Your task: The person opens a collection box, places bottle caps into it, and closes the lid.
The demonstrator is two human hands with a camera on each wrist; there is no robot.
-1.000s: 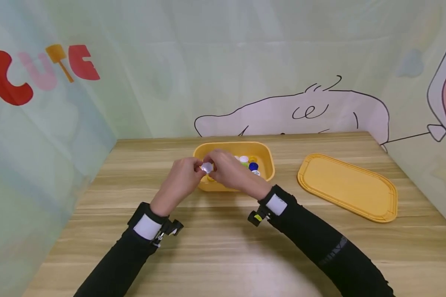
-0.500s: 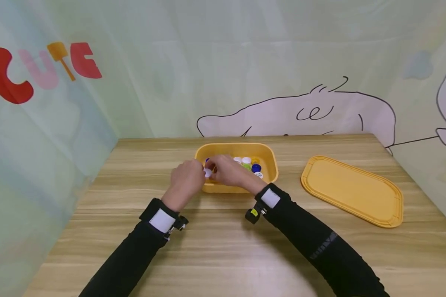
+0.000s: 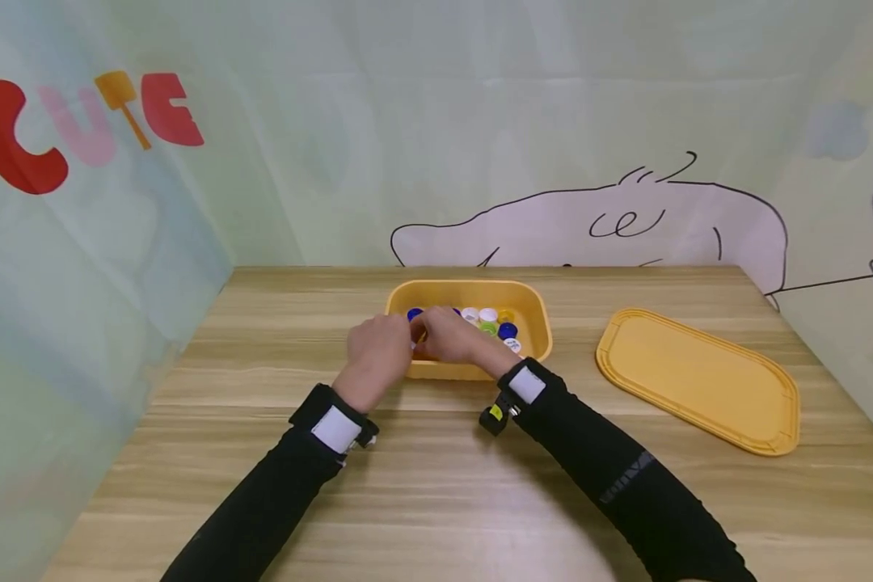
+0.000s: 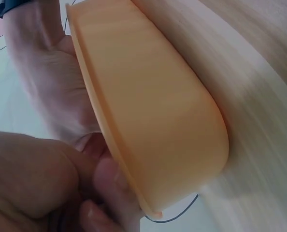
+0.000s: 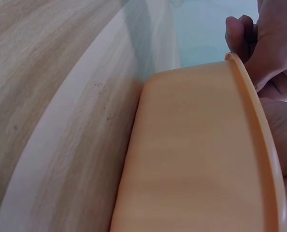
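Note:
Both hands meet at the left end of a yellow plastic box (image 3: pixel 444 370), in the head view. Between their fingertips shows a sliver of a whitish bottle cap (image 3: pixel 413 345), mostly hidden. My left hand (image 3: pixel 380 347), knuckles up, is curled at the box's left corner and grips the cap. From the other side my right hand (image 3: pixel 445 333), reaching over the front rim, pinches it with thumb and fingers. In the left wrist view the fingers are right at the rim. Inside the box lie several bottle caps, among them a blue cap (image 3: pixel 508 331), a white cap (image 3: pixel 488 315) and a green cap (image 3: pixel 488 328).
A yellow lid (image 3: pixel 698 381) lies flat to the right of the box on the wooden table (image 3: pixel 436 501). Behind the table's far edge hangs a printed cloth backdrop (image 3: pixel 436 145), which also runs along the left side.
The left hand has turned knuckles up and now covers most of the cap. Both hands have sunk lower towards the box. The head view has shifted slightly.

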